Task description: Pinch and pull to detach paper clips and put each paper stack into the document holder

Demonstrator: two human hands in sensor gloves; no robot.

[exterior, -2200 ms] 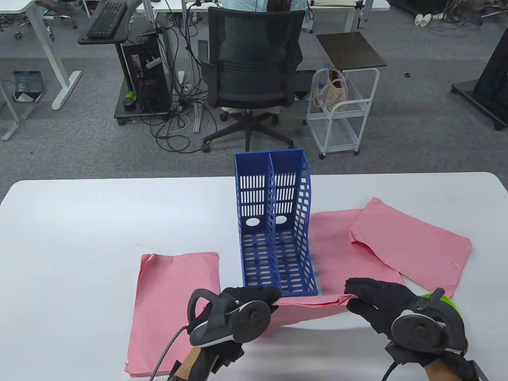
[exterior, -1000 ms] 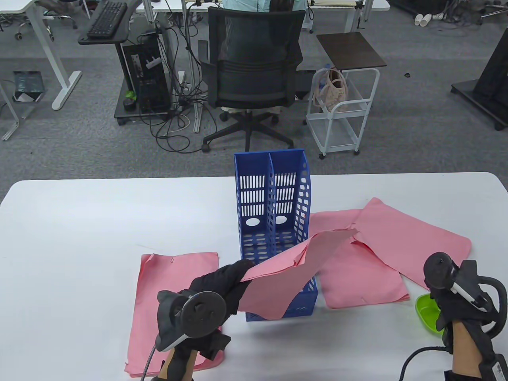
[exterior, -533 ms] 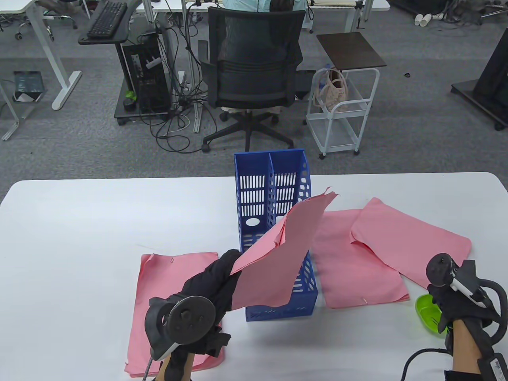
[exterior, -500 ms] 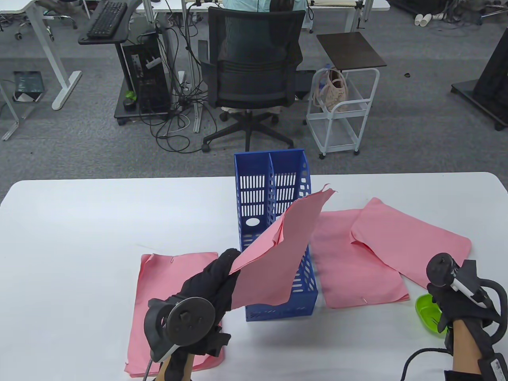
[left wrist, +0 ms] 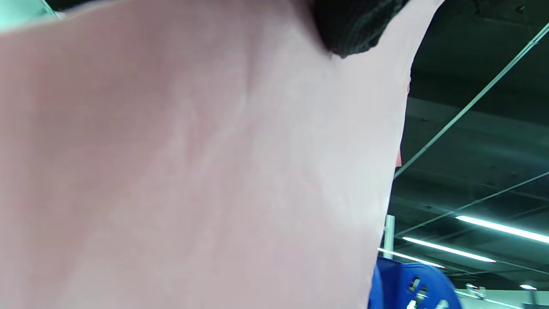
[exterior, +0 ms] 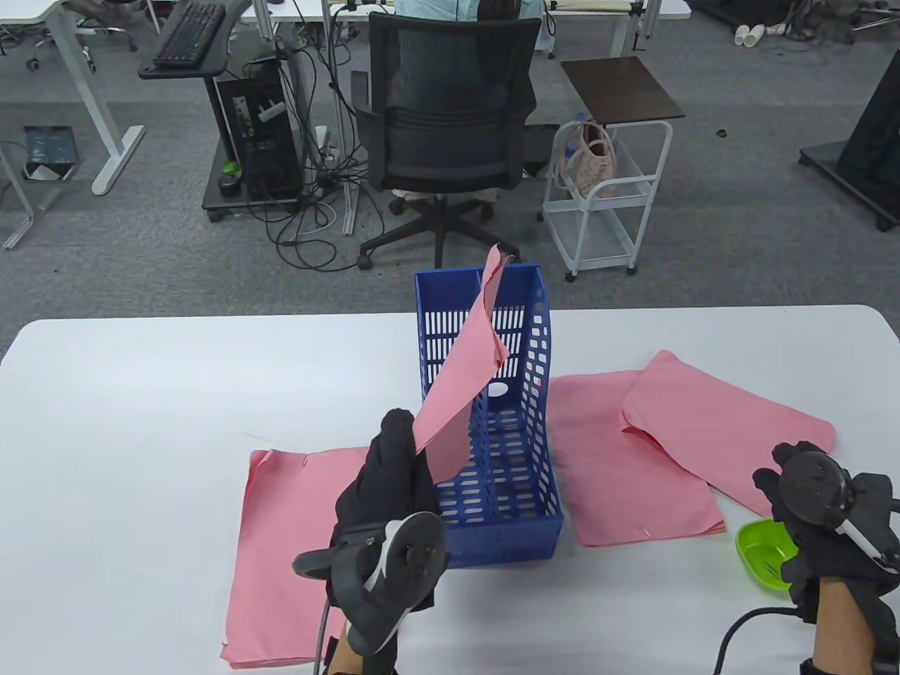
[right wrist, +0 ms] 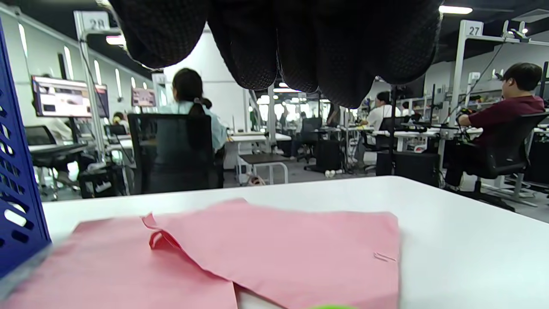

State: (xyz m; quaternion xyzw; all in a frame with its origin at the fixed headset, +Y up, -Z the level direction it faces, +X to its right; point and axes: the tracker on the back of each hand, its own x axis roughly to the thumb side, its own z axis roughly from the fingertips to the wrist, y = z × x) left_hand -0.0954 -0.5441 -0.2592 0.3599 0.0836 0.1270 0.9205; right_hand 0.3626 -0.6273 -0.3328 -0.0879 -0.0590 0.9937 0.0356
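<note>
Left hand (exterior: 390,471) pinches pink paper stack (exterior: 460,380) upright over blue document holder (exterior: 492,422) — lower squarely into left slot; right hand (exterior: 819,520) idle, fingers relaxed.

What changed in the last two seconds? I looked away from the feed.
The right hand let go of the held paper stack and withdrew beside the green bowl. The left hand swung the stack upright into the blue document holder. The other stacks stayed flat.
</note>
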